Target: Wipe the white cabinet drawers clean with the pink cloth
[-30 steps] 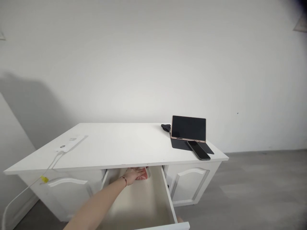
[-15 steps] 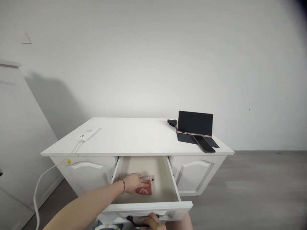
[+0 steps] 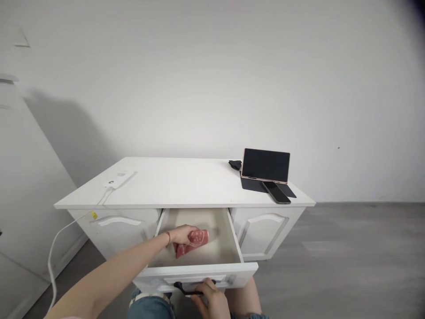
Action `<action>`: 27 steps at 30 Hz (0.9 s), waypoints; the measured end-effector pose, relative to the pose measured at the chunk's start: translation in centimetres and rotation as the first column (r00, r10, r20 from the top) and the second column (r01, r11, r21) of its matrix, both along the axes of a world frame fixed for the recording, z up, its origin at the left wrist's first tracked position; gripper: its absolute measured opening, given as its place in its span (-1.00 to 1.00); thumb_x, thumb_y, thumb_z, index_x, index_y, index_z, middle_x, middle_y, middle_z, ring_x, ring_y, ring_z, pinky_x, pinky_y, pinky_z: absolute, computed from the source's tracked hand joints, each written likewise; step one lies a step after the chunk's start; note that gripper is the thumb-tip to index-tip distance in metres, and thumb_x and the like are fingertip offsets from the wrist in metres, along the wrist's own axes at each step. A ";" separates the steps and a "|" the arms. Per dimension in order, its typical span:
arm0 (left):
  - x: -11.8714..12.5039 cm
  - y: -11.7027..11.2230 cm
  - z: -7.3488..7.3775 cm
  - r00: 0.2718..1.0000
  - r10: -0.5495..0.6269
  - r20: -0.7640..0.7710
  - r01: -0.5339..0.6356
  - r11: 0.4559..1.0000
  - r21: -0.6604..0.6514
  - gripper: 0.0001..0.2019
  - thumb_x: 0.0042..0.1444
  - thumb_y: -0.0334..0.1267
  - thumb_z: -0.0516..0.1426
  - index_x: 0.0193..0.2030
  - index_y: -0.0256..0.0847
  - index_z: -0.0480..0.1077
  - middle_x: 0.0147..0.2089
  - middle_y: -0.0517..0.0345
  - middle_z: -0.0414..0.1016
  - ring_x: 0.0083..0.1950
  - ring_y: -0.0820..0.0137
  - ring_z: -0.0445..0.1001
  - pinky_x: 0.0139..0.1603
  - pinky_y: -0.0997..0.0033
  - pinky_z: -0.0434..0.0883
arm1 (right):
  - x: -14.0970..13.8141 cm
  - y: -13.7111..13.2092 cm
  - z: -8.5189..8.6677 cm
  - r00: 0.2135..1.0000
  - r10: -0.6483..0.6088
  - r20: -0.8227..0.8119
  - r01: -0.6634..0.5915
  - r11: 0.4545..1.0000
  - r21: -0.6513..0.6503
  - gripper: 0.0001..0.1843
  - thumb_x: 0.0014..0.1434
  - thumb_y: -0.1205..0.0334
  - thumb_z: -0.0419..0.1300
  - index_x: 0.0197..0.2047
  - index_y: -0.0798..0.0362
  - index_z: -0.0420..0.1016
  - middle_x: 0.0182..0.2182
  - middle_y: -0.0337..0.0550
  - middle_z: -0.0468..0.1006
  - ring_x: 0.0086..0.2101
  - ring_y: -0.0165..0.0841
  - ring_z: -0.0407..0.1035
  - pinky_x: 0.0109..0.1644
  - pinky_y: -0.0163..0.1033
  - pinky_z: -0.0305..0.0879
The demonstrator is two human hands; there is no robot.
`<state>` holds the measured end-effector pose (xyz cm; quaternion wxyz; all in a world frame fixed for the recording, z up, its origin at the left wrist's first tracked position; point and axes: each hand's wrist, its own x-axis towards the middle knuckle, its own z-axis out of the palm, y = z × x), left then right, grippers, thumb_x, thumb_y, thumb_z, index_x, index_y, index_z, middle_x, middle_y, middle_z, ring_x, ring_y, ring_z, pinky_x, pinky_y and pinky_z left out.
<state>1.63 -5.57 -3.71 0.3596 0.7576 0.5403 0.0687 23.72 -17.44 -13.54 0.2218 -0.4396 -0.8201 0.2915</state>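
Note:
Inside the pulled-out white drawer (image 3: 215, 259), my left hand (image 3: 182, 234) is closed on a red piece of patterned cloth (image 3: 199, 238) with pale markings. One part of the cloth sticks out to the right of my fingers and a corner hangs below them. I cannot tell whether it touches the drawer floor. At the drawer front, my right hand (image 3: 212, 299) has its fingers hooked over the black drawer handle (image 3: 184, 289), near the handle's right end.
On the white desk (image 3: 179, 181) a propped tablet (image 3: 265, 165) stands at the right, with a phone (image 3: 276, 192) before it and a small black crumpled item (image 3: 235, 164) beside it. A white power strip (image 3: 119, 179) lies at the left, its cable (image 3: 51, 266) hanging down.
My left hand has closed on the cloth, which was lying under my fingers, and shifted it up and bunched it. My right hand stays on the handle. The view has tilted slightly.

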 end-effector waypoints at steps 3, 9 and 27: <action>-1.1 -1.1 3.0 0.990 0.086 0.114 -0.081 0.996 -0.046 -0.55 -0.23 -0.40 0.13 -0.08 -0.27 0.44 -0.17 0.15 0.59 -0.16 0.25 0.51 -0.21 0.38 0.42 | -0.1 0.1 1.7 0.999 -0.019 -0.041 0.017 0.999 -0.051 -0.88 0.15 0.20 0.18 -0.26 -0.09 0.56 -0.24 -0.20 0.58 -0.26 -0.30 0.51 -0.22 -0.37 0.31; -4.5 -8.6 7.2 0.688 0.459 0.563 -0.541 0.841 -0.024 -0.41 -0.22 -0.34 0.13 0.07 -0.29 0.34 -0.06 0.00 0.58 -0.04 0.17 0.50 -0.05 0.22 0.45 | -0.6 1.0 4.4 0.996 -0.016 -0.085 0.007 0.995 -0.103 -0.85 0.19 0.25 0.12 -0.27 -0.07 0.54 -0.26 -0.21 0.56 -0.24 -0.31 0.48 -0.18 -0.33 0.26; 2.1 -13.5 -6.3 0.484 0.777 0.403 -0.698 0.066 0.713 -0.46 0.17 -0.28 -0.01 0.32 -0.08 0.15 0.06 -0.08 0.15 0.06 0.13 0.31 0.11 0.02 0.36 | -2.9 5.3 4.9 0.989 -0.073 -0.128 0.064 0.996 -0.069 -0.79 0.17 0.26 0.08 -0.28 -0.04 0.57 -0.27 -0.16 0.57 -0.28 -0.27 0.48 -0.21 -0.27 0.28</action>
